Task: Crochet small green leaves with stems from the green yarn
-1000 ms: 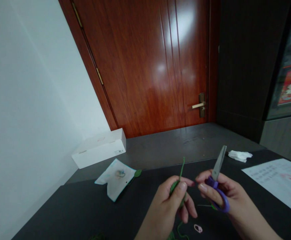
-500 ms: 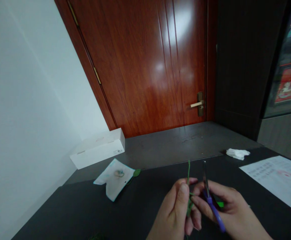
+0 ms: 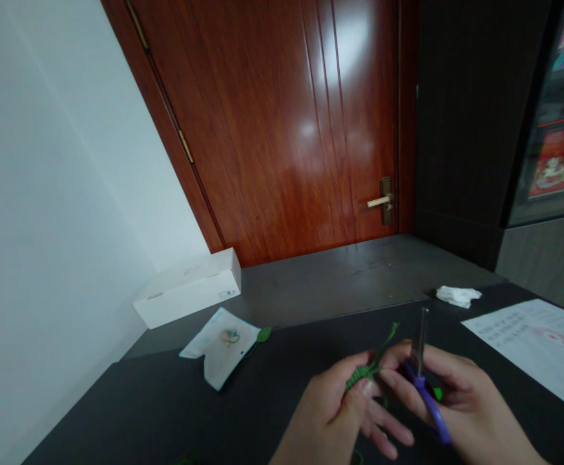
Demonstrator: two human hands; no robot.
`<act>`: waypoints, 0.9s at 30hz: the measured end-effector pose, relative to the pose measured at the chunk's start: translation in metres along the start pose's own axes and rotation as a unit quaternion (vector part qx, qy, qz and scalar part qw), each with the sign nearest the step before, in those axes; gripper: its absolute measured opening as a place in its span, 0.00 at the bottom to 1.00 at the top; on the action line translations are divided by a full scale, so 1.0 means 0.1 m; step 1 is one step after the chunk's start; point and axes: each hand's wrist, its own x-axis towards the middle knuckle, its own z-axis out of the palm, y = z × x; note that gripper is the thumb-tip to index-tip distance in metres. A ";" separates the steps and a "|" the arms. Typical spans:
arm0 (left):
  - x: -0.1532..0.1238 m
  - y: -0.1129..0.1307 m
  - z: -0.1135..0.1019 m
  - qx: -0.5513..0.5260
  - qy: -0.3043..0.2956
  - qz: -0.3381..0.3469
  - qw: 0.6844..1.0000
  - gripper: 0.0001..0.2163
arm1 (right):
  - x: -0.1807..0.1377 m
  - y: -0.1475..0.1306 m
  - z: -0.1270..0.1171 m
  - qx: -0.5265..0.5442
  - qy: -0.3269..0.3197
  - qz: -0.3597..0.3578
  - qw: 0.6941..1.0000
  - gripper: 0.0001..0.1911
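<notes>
My left hand point(image 3: 337, 407) pinches a small green knotted cord piece point(image 3: 365, 371) between thumb and fingers; a thin green tail of it sticks up to the right. My right hand point(image 3: 449, 400) grips purple-handled scissors point(image 3: 424, 381), whose grey blades point upward just right of the cord's tail. Both hands hover over the dark table point(image 3: 165, 407) near its front edge, fingertips almost touching. A bright green bit point(image 3: 437, 392) shows behind the right fingers.
A white box point(image 3: 189, 287) lies at the back left by the wall. A plastic packet point(image 3: 221, 345) with a green leaf shape point(image 3: 264, 334) is left of the hands. A crumpled white tissue point(image 3: 457, 296) and a printed sheet point(image 3: 538, 342) are at the right. A wooden door stands behind.
The green cord has tilted from upright to leaning right, and the left hand has turned it. The scissors have moved from held high and wide to close beside the cord.
</notes>
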 end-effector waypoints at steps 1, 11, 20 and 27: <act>0.00 0.02 -0.01 0.001 0.014 0.004 1.000 0.16 | 0.00 -0.01 0.00 -0.001 0.005 0.003 1.000 0.05; 0.01 0.08 -0.14 -0.104 0.129 0.050 0.985 0.15 | -0.05 -0.02 -0.08 -0.101 0.104 -0.129 0.981 0.11; -0.12 0.24 -0.06 0.084 0.315 0.141 0.935 0.09 | -0.09 -0.02 0.14 -0.215 -0.066 -0.192 0.955 0.29; -0.18 0.26 0.07 0.110 0.316 0.145 0.931 0.09 | -0.09 0.10 0.18 -0.228 -0.090 -0.161 0.956 0.28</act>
